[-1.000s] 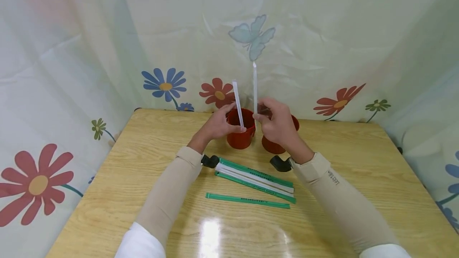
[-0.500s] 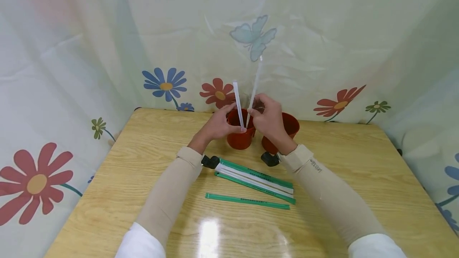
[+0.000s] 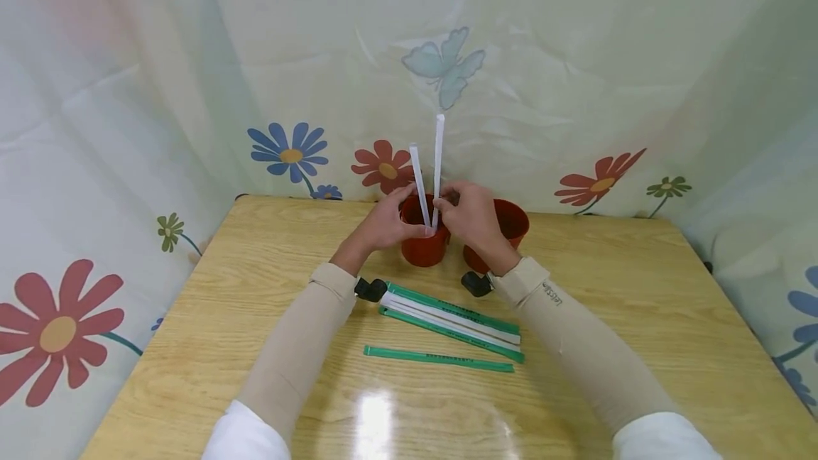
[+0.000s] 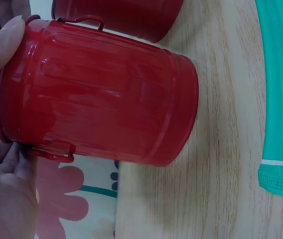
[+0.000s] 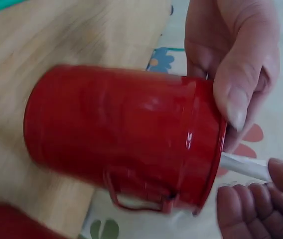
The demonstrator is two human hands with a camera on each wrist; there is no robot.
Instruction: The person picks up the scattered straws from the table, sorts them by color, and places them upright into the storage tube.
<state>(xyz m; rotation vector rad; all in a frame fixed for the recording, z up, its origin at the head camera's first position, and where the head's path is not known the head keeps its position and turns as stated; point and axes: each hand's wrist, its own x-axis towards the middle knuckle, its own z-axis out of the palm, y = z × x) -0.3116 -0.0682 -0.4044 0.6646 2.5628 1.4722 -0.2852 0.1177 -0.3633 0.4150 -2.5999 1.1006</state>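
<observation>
At the middle of the surface's [image 3: 613,304] far edge, two red buckets stand side by side with a narrow gap between them. The one toward the left edge, the held bucket [image 3: 422,254], is upright in the left hand [image 3: 383,224]: that grip is closed round its rim, thumb on the near side, fingers on the far side. Two white sticks rise from its mouth, their lower ends hidden inside. The leaning stick [image 3: 418,176] tilts a little toward the left edge, and whether the left thumb touches it I cannot tell. The taller stick [image 3: 438,151] stands almost straight, pinched low between thumb and fingers of the right hand [image 3: 471,213], a narrow grip just above the rim.

The second bucket [image 3: 519,231] is just beside it toward the right edge, partly covered by the right hand and wrist. The left wrist view shows small handles [image 4: 84,21] on the wall of the held bucket.

Nearer the near edge, a row of green and white strips [image 3: 452,321] lies aslant, and just beyond it a single green strip [image 3: 439,358] lies apart. Past the far edge hangs a pale sheet [image 3: 575,77] printed with flowers.
</observation>
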